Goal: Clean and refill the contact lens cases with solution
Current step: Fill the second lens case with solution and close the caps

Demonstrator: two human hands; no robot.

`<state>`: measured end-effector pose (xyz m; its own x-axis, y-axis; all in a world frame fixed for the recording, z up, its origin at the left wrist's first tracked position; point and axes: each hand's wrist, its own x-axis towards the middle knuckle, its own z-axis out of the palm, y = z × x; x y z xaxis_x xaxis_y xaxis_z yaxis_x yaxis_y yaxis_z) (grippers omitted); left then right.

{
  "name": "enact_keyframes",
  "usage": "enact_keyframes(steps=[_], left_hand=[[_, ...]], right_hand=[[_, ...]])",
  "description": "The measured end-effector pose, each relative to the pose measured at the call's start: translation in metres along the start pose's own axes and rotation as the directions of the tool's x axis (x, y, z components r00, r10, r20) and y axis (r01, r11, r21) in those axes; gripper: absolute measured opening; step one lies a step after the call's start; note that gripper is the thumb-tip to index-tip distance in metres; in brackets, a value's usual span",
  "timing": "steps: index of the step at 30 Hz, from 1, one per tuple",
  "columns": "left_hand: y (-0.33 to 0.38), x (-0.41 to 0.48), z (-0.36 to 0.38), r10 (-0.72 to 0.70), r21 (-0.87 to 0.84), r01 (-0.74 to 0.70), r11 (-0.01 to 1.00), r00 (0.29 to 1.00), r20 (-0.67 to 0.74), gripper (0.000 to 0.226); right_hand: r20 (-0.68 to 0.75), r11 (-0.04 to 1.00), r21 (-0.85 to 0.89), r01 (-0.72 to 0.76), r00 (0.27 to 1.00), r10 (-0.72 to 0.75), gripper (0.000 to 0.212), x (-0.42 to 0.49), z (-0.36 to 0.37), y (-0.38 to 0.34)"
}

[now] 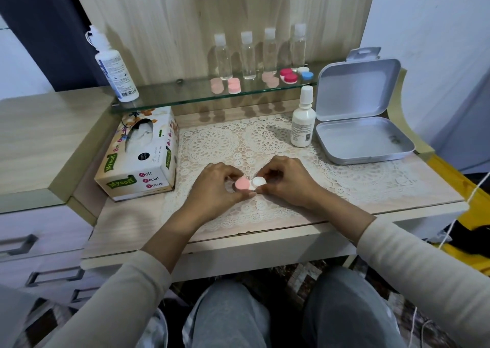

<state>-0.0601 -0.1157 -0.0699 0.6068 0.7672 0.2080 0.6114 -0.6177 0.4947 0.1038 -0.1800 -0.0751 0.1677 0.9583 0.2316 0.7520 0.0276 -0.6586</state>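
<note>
- Desk (384, 188): brace both wrists on it while turning the caps.
- Left hand (216, 186): fingers pinch the pink cap (241, 183).
- Right hand (285, 182): fingers pinch the white cap (259, 181).
- Case (251, 186): between the hands, just above the desk; keep level.

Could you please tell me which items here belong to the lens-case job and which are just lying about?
Job: held case, left hand, right hand, shelf cases, solution bottle, tissues.
Idle: open tin, doily.
</note>
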Motion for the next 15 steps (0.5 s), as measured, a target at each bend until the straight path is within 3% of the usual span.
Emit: enact_keyframes(steps=[4,15], left_hand=[[0.0018,0.0013,0.0091,0.002,-0.009,-0.003,1.000,0.998,-0.065,0.031],[-0.0022,0.0019,0.0042,0.122,-0.073,-0.122,0.990,0.993,0.003,0.029]], right_hand=[[-0.002,1.000,0.003,0.006,1.000,-0.006,0.026,-0.0004,0.0018,0.0006],[-0.019,0.999,-0.007,0.054,0.998,-0.054,0.026,-0.0016,0.0044,0.0021]])
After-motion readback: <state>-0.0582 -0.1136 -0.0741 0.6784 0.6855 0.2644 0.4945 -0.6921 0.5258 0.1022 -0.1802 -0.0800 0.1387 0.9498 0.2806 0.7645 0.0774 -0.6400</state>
